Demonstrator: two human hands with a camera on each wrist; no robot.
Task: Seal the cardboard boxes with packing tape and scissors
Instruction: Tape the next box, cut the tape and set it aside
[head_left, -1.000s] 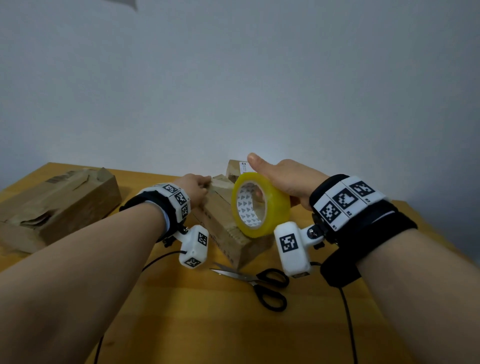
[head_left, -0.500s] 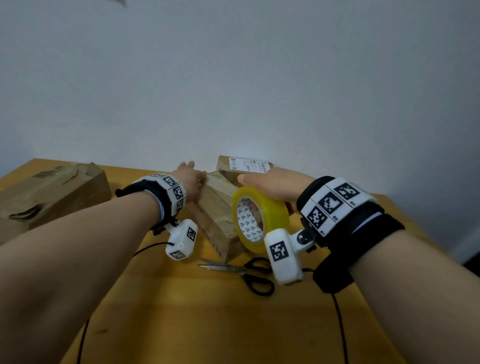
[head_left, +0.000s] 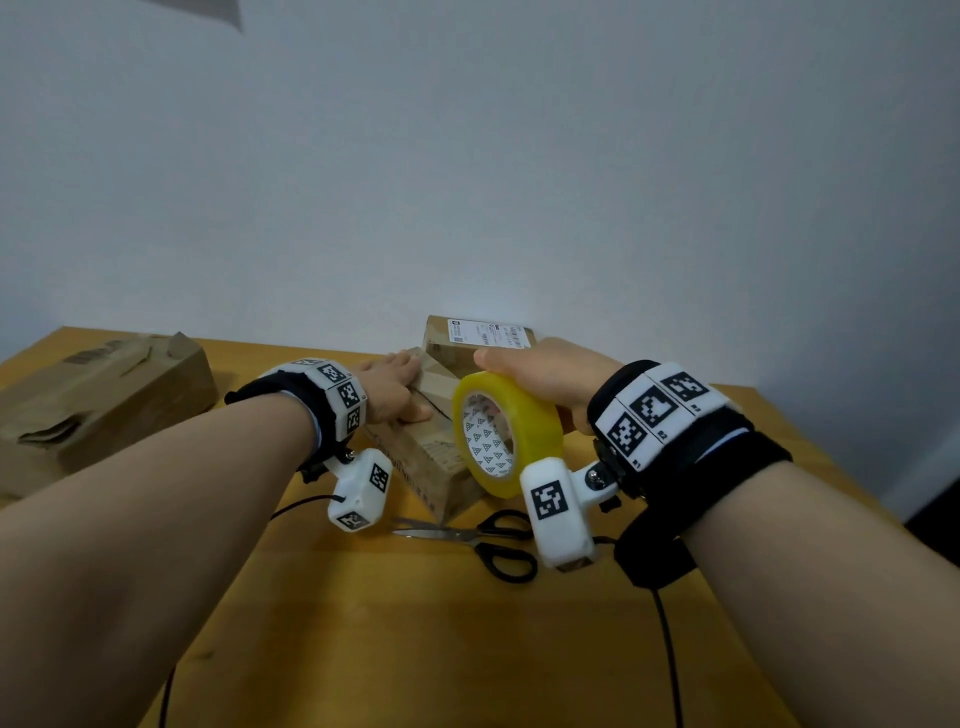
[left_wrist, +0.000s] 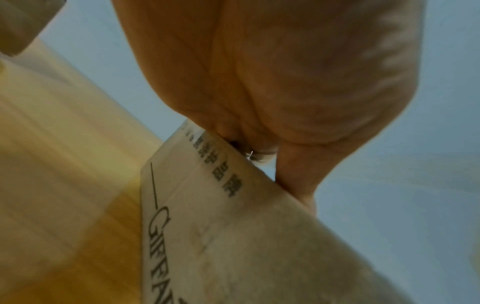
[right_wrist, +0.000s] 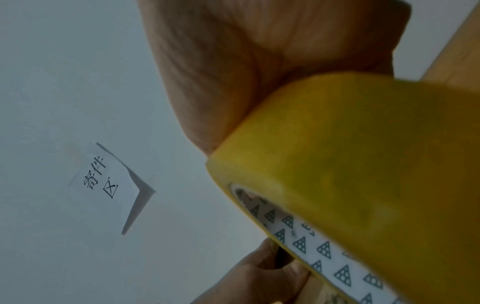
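Observation:
A small cardboard box (head_left: 434, 452) lies at the table's middle, one end pointing toward me. My left hand (head_left: 397, 382) lies flat on its far top, thumb beside the lid seam; the left wrist view shows the palm (left_wrist: 272, 82) against the printed box (left_wrist: 246, 246). My right hand (head_left: 535, 371) grips a yellow roll of packing tape (head_left: 506, 431) from above, held upright just right of the box. In the right wrist view the roll (right_wrist: 350, 164) fills the frame under the palm (right_wrist: 246, 61). Black-handled scissors (head_left: 483, 540) lie shut on the table in front of the box.
A second small box with a white label (head_left: 480, 338) stands behind the first, against the wall. A larger, crumpled cardboard box (head_left: 104, 400) sits at the far left. The wooden table (head_left: 415, 623) ends near my right forearm. Wrist cables trail over it.
The left hand has spread flatter over the box top. The right hand has lowered the roll a little, uncovering the labelled box behind. The head view has shifted.

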